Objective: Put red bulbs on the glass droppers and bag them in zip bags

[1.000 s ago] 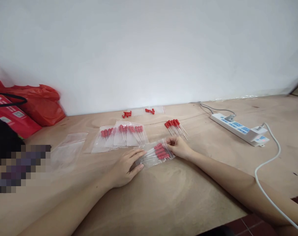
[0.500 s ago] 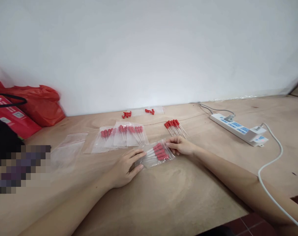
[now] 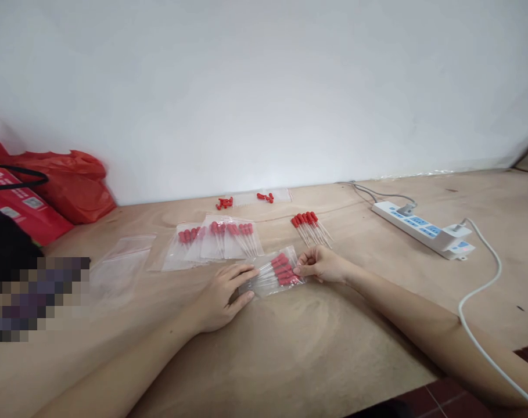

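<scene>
A clear zip-lock bag (image 3: 264, 283) lies on the table between my hands. Inside it are several droppers with red rubber bulbs (image 3: 283, 268), the bulbs towards the right and the pale tubes towards the left. My left hand (image 3: 226, 296) grips the bag's left end, fingers on top and thumb along the near side. At the opposite end, my right hand (image 3: 319, 264) pinches the edge between thumb and forefinger. Just beyond my right hand lies a row of loose droppers (image 3: 309, 226). Overlapping bags of droppers (image 3: 211, 247) lie beyond my left hand.
Loose red rubber bulbs (image 3: 224, 203) and a flat clear bag (image 3: 283, 195) lie near the wall. A white power strip (image 3: 414, 226) with cables stands at right. Flat zip-lock bags (image 3: 124, 261) and a red plastic bag (image 3: 78, 183) are at left, beside a partly blurred dark shape.
My right hand has shifted slightly down along the bag's right edge, its fingers now pinched closer together. My left hand and the other things stay where they were.
</scene>
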Motion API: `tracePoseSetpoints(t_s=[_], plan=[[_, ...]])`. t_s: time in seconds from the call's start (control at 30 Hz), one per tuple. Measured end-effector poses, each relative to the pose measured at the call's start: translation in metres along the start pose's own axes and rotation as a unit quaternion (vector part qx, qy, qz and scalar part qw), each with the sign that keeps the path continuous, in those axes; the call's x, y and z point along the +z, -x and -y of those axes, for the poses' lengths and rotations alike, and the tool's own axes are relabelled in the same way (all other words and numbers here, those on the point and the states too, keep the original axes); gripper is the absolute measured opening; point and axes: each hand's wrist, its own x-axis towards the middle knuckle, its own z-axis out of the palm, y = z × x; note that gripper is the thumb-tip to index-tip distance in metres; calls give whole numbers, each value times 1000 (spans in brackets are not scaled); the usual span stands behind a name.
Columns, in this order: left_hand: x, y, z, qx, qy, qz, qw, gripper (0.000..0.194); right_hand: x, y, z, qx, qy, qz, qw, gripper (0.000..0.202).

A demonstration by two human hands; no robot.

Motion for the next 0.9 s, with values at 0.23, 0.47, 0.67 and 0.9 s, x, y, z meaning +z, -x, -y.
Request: tracePoseSetpoints(t_s=[0.23,0.47,0.67,0.9], plan=[[0,1,-1,1,-4,-14,1000,38,0,-2,-3,-37,62,-23,997,23],[-8,-3,-11,61,25,-41,997,25,-5,-7,-10,-145,186,-143,961,25],[-9,-22,-17,203,62,24,977,31,-8,-10,-11,-230,245,-232,913,20],[6,-65,-36,166,-56,85,981,38,-21,-6,-12,-249,282,-295,878,13]])
